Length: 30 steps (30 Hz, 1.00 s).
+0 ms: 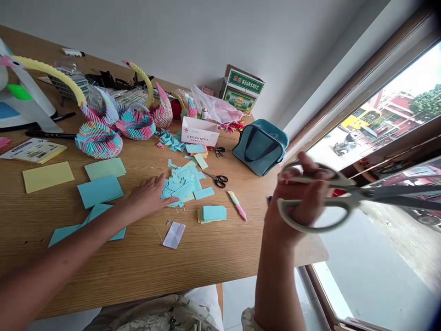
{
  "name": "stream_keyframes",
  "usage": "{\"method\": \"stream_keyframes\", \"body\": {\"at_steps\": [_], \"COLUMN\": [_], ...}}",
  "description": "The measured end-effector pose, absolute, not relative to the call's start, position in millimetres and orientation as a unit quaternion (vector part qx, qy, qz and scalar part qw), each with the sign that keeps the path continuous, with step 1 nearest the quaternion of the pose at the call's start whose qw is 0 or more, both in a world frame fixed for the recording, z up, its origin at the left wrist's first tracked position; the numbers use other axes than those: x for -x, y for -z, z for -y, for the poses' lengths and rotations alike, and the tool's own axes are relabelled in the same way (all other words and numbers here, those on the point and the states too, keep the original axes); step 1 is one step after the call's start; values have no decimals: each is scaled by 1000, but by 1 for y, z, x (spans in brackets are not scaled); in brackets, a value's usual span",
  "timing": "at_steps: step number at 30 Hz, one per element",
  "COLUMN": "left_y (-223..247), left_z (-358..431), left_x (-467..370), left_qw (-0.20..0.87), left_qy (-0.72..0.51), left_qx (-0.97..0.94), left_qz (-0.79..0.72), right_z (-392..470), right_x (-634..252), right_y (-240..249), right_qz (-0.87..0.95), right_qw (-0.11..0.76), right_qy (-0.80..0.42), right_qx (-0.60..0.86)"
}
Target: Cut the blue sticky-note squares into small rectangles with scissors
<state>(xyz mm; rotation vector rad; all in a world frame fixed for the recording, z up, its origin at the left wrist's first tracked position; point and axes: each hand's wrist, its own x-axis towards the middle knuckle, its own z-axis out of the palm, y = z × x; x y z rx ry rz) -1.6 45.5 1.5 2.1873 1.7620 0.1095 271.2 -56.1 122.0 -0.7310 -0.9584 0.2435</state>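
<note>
1. Right hand (292, 202) is raised at the near right, off the counter (206, 262). Fingers curled through and around the loops of the big scissors (358, 195); I count that a firm hold. Blades point right and look slightly parted, though blurred.
2. Left hand (148, 189) lies at the left edge of the blue paper pieces (184, 181), mid-counter. Fingers fairly straight, thumb spread well away; I see nothing pinched, but can't tell how hard they press.
3. Scissors: I'd expect stiff metal, moderate weight, sharp blades. Take them by the pale loops, never the blades.
4. Paper: I judge it very light, thin, easily creased, likely to slide or scatter. I'd pinch single pieces by an edge, or press the pile flat with spread fingers.
5. Small stack of notes (214, 213), right and nearer: should lift as one if gripped across both long edges.
6. Writing: white box (200, 133), farther back, reads "STICKY NOTE", with smaller print below that I can't make out. Green box (243, 89), far by the wall, carries Chinese characters, apparently 娱乐会所专用扑克. Label on the packet (34, 151) at left: too small to read.
</note>
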Motion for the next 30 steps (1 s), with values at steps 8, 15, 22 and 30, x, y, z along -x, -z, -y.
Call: {"method": "stream_keyframes", "body": {"at_steps": [8,15,22,30], "left_y": [-2,-8,-2,5], "left_z": [-65,-76,-75,-78], "left_x": [-37,-36,-31,-9], "left_qw": [167,198,224,340], "left_qy": [44,67,22,-94], "left_qx": [-703,-685,-697,-652], "left_qz": [-689,-697,-681,-671], "right_z": [20,9,-2,6], "right_x": [-266,-271,-278,-276], "right_y": [-60,-28,4,4], "right_qz": [471,474,474,511], "right_qw": [753,722,710,675], "right_qy": [-208,-199,-205,-227], "right_qx": [411,464,479,480]}}
